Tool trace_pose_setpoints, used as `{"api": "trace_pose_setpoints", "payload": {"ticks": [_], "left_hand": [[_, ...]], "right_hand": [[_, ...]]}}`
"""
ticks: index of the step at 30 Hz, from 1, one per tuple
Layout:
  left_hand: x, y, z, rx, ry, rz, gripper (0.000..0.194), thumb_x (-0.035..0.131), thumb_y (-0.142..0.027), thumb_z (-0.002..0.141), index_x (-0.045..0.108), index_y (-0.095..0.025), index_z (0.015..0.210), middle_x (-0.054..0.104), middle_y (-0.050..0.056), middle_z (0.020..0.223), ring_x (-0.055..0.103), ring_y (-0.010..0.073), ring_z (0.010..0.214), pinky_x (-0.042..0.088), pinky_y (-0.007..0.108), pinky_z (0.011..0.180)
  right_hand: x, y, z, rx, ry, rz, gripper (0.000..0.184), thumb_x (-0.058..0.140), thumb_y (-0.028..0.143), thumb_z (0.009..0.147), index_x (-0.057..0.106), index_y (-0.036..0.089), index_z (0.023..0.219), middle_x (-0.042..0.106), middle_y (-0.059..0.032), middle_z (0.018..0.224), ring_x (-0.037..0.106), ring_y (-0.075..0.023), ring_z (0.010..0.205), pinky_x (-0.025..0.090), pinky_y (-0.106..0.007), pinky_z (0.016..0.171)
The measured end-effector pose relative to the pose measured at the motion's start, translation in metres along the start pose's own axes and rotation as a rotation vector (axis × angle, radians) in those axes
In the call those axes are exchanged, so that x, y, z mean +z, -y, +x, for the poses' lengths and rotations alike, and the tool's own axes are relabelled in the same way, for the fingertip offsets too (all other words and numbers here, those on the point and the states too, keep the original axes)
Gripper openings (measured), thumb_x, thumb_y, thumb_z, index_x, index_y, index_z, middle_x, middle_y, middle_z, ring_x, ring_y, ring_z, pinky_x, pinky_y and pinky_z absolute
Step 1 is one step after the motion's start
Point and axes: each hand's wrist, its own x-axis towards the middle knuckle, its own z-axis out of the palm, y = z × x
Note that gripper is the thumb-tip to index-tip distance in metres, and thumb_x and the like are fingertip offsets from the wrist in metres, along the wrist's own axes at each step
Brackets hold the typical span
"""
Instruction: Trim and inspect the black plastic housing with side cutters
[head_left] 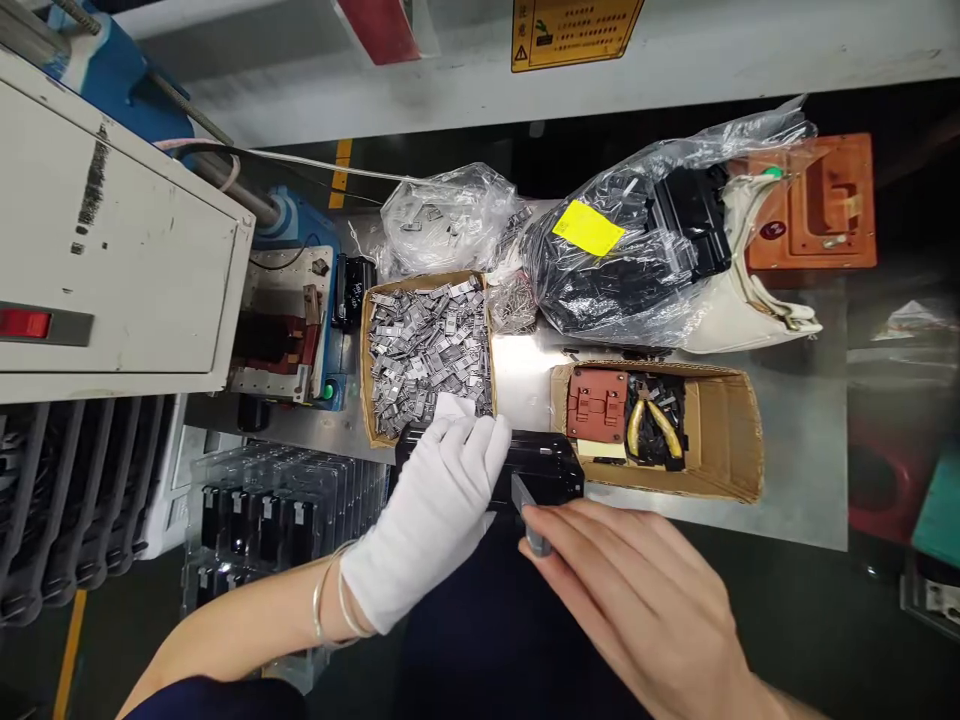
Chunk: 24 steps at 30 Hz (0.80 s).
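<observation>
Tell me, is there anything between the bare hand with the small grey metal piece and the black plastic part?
Nothing visible. The right hand pinches the small grey metal piece directly against the black plastic part. The white-gloved left hand rests on that part's other end.

This is a factory assembly station: a steel tabletop [795, 440] carries a cardboard box of small stamped metal clips [427, 350], plastic bags of parts [450, 215], pliers [656, 425] in another box, beside a grey machine cabinet [112, 250] under a yellow warning sign [574, 30].
</observation>
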Motion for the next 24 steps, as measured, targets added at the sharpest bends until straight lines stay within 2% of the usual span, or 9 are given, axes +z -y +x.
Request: {"api": "trace_pose_setpoints", "payload": {"ticks": [4, 6, 9, 12, 15, 17, 18, 20, 24], "left_hand": [[0.004, 0.004, -0.004, 0.011, -0.047, -0.031, 0.069, 0.069, -0.007, 0.078, 0.047, 0.002, 0.143, 0.070, 0.021, 0.125, 0.069, 0.0366, 0.108, 0.062, 0.052, 0.098], [0.003, 0.007, -0.008, -0.005, -0.062, -0.060, 0.075, 0.076, -0.010, 0.074, 0.048, 0.001, 0.143, 0.068, 0.022, 0.132, 0.067, 0.0384, 0.114, 0.063, 0.052, 0.099], [0.001, 0.010, -0.013, -0.065, -0.059, -0.095, 0.075, 0.080, -0.011, 0.071, 0.051, -0.002, 0.140, 0.070, 0.021, 0.126, 0.069, 0.0356, 0.110, 0.064, 0.049, 0.098], [0.000, 0.009, -0.017, -0.062, -0.082, -0.089, 0.072, 0.080, -0.013, 0.075, 0.050, -0.002, 0.140, 0.070, 0.021, 0.126, 0.067, 0.0357, 0.114, 0.062, 0.049, 0.102], [0.001, 0.009, -0.019, -0.028, -0.141, -0.019, 0.065, 0.073, -0.014, 0.084, 0.049, -0.001, 0.143, 0.068, 0.021, 0.131, 0.063, 0.0357, 0.122, 0.057, 0.049, 0.110], [0.001, 0.010, -0.020, 0.012, -0.163, 0.038, 0.058, 0.067, -0.012, 0.087, 0.050, -0.001, 0.141, 0.068, 0.020, 0.129, 0.062, 0.0352, 0.123, 0.053, 0.049, 0.112], [0.001, 0.011, -0.020, 0.040, -0.175, 0.059, 0.054, 0.064, -0.012, 0.088, 0.051, 0.000, 0.139, 0.069, 0.020, 0.127, 0.062, 0.0349, 0.123, 0.052, 0.049, 0.113], [-0.001, 0.013, -0.020, 0.089, -0.184, 0.080, 0.048, 0.060, -0.012, 0.090, 0.053, -0.001, 0.136, 0.070, 0.020, 0.124, 0.062, 0.0337, 0.120, 0.050, 0.048, 0.113], [-0.010, 0.015, -0.016, 0.133, -0.197, 0.113, 0.043, 0.055, -0.007, 0.089, 0.055, -0.003, 0.132, 0.072, 0.018, 0.118, 0.065, 0.0308, 0.113, 0.050, 0.045, 0.110]], "right_hand": [[0.006, 0.000, -0.001, 0.018, 0.010, -0.014, 0.019, 0.055, 0.008, 0.109, 0.064, 0.012, 0.126, 0.078, -0.0058, 0.107, 0.069, -0.0213, 0.100, 0.045, -0.038, 0.090], [0.008, -0.006, -0.005, 0.067, -0.015, -0.023, 0.021, 0.059, 0.011, 0.108, 0.066, 0.018, 0.126, 0.072, -0.0089, 0.119, 0.062, -0.0251, 0.117, 0.043, -0.040, 0.098], [0.015, -0.014, -0.011, 0.146, -0.082, -0.015, 0.023, 0.068, 0.015, 0.104, 0.067, 0.022, 0.127, 0.054, -0.0145, 0.142, 0.042, -0.0304, 0.144, 0.034, -0.046, 0.120], [0.025, -0.014, -0.017, 0.214, -0.190, 0.076, 0.023, 0.073, 0.019, 0.102, 0.070, 0.027, 0.124, 0.046, -0.0085, 0.154, 0.035, -0.0282, 0.153, 0.028, -0.044, 0.130], [0.030, -0.011, -0.020, 0.532, -0.255, 0.384, 0.049, 0.078, 0.024, 0.098, 0.061, 0.033, 0.144, 0.061, -0.0037, 0.147, 0.061, -0.0223, 0.134, 0.050, -0.034, 0.116], [0.028, -0.011, -0.019, 0.752, -0.061, 0.688, 0.044, 0.078, 0.036, 0.096, 0.069, 0.028, 0.138, 0.076, -0.0030, 0.123, 0.075, -0.0228, 0.108, 0.062, -0.029, 0.094], [0.025, -0.011, -0.018, 0.797, 0.061, 0.788, 0.031, 0.076, 0.038, 0.095, 0.076, 0.026, 0.123, 0.079, -0.0018, 0.108, 0.078, -0.0229, 0.096, 0.064, -0.027, 0.084], [0.020, -0.010, -0.016, 0.765, 0.150, 0.800, 0.014, 0.072, 0.036, 0.093, 0.079, 0.023, 0.092, 0.078, 0.0003, 0.088, 0.075, -0.0202, 0.077, 0.061, -0.023, 0.071], [0.017, -0.004, -0.016, 0.601, -0.062, 0.640, 0.009, 0.075, 0.026, 0.093, 0.074, 0.023, 0.084, 0.069, 0.0045, 0.071, 0.061, -0.0123, 0.055, 0.057, -0.018, 0.063]]}}
